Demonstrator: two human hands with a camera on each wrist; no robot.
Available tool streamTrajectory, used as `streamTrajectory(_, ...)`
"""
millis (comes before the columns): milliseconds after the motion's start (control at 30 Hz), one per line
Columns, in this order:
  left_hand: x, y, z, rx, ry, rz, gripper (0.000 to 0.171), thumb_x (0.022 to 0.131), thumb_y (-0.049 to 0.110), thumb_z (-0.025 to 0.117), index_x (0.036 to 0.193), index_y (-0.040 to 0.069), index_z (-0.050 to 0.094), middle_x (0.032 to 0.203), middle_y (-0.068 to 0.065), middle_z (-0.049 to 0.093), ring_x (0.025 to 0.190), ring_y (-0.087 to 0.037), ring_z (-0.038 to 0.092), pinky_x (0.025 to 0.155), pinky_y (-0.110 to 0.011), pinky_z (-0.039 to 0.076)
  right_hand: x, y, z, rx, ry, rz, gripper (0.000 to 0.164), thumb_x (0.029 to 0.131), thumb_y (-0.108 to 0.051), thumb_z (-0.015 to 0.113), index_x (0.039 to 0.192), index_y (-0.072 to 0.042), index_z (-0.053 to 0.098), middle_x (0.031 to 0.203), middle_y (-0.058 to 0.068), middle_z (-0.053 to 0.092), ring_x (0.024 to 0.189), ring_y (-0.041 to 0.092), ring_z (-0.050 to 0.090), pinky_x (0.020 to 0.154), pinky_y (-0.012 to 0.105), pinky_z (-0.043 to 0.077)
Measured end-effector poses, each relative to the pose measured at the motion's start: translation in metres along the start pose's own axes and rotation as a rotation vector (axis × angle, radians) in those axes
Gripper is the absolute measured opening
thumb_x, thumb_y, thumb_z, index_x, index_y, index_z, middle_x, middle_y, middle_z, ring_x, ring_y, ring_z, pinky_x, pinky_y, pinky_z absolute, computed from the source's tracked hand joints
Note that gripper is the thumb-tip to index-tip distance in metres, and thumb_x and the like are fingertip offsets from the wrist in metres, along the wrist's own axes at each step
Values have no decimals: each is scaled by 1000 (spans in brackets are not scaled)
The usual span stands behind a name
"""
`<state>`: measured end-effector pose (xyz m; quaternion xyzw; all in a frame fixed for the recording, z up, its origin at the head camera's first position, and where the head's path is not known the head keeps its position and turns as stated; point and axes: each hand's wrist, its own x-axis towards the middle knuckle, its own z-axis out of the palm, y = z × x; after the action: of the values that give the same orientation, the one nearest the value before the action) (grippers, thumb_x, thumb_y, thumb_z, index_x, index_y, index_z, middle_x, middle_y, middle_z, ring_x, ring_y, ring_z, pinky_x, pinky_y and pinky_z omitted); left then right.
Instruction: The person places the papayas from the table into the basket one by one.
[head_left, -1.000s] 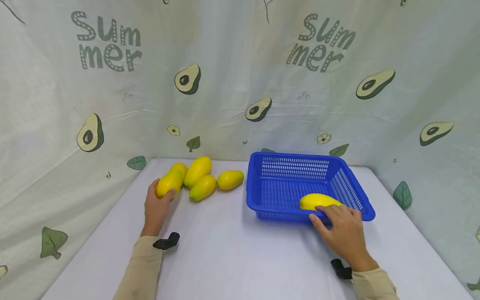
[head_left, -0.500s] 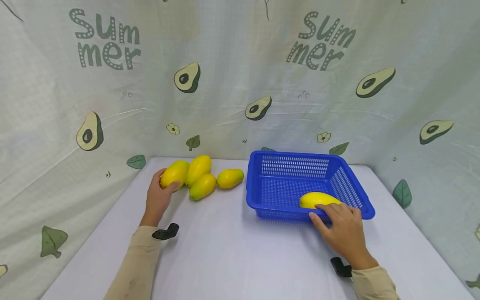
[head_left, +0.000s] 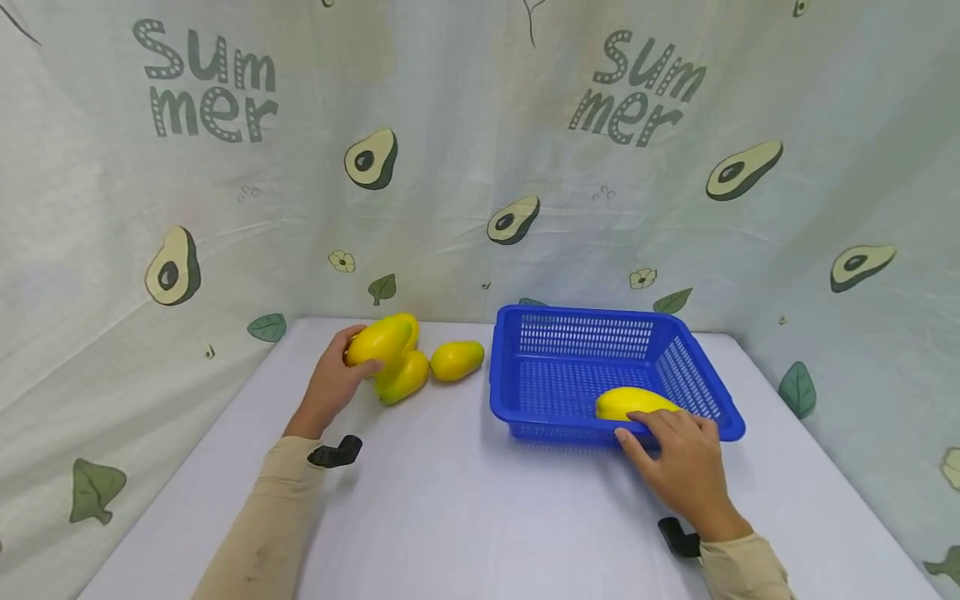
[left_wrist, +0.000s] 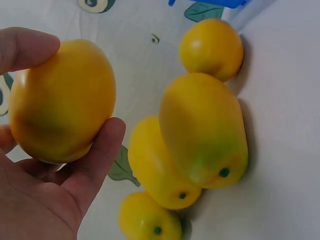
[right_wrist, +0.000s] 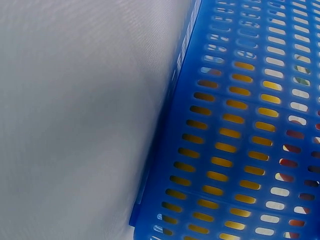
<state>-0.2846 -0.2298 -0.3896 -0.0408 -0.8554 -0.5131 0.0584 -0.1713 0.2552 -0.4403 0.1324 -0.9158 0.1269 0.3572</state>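
My left hand [head_left: 336, 377] grips a yellow mango [head_left: 377, 342] between thumb and fingers, in front of the other mangoes; the left wrist view shows this held mango [left_wrist: 65, 102] apart from the group. Several mangoes lie on the table, among them a greenish-tipped mango [head_left: 405, 377] close to the held one and another mango [head_left: 457, 360] nearer the basket. My right hand [head_left: 684, 467] holds the near rim of the blue plastic basket [head_left: 570, 427], thumb outside and fingers over the edge. Inside the basket sits one yellow mango [head_left: 632, 402], partly hidden by the rim and hand.
A white cloth covers the table [head_left: 480, 517]. Behind and at both sides hangs a pale curtain [head_left: 450, 125] printed with avocados and leaves. Through the basket wall [right_wrist: 225, 132] the right wrist view shows the yellow mango.
My left hand has carried its mango to the right, across in front of the others. The right hand stays on the basket rim.
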Motion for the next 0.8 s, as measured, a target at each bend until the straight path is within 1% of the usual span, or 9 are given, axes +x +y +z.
streamTrajectory(100, 2, 6, 3, 7, -23, 7, 72, 95, 27, 67, 155, 14, 30, 149, -13, 40, 124, -36, 44, 110, -53, 39, 0, 0, 1, 1, 4, -8, 39, 82, -38, 76, 105, -6, 73, 97, 12, 71, 97, 36, 61, 85, 55, 35)
streamTrajectory(233, 5, 13, 8, -3, -63, 32, 73, 94, 29, 68, 155, 15, 31, 148, -13, 41, 124, -36, 45, 109, -54, 39, 1, 0, 1, -2, 9, -9, 39, 82, -38, 76, 105, -6, 73, 97, 13, 71, 97, 36, 61, 85, 56, 35)
streamTrajectory(433, 7, 23, 14, -25, -114, 46, 71, 93, 28, 69, 154, 17, 33, 148, -12, 42, 125, -35, 46, 110, -53, 38, 0, -2, 2, -6, -10, 7, 39, 83, -38, 77, 106, -7, 73, 97, 12, 71, 98, 36, 60, 86, 56, 35)
streamTrajectory(500, 8, 25, 16, -19, -131, 48, 71, 93, 27, 69, 153, 17, 33, 148, -13, 42, 125, -35, 46, 110, -53, 38, -2, -2, 2, -1, -17, 9, 39, 82, -38, 77, 106, -7, 73, 98, 12, 71, 98, 36, 60, 86, 56, 35)
streamTrajectory(600, 10, 30, 20, -6, -140, 53, 72, 92, 27, 70, 153, 16, 34, 146, -13, 44, 122, -35, 47, 108, -53, 39, -3, -2, 2, 3, -19, 5, 39, 82, -37, 77, 106, -6, 73, 97, 13, 71, 99, 37, 61, 86, 56, 35)
streamTrajectory(800, 19, 48, 30, 2, -149, 72, 71, 88, 28, 72, 150, 22, 39, 141, -7, 48, 118, -32, 48, 105, -53, 40, -2, 0, 1, -3, 7, -1, 38, 82, -37, 76, 105, -6, 73, 97, 13, 71, 99, 37, 61, 85, 57, 36)
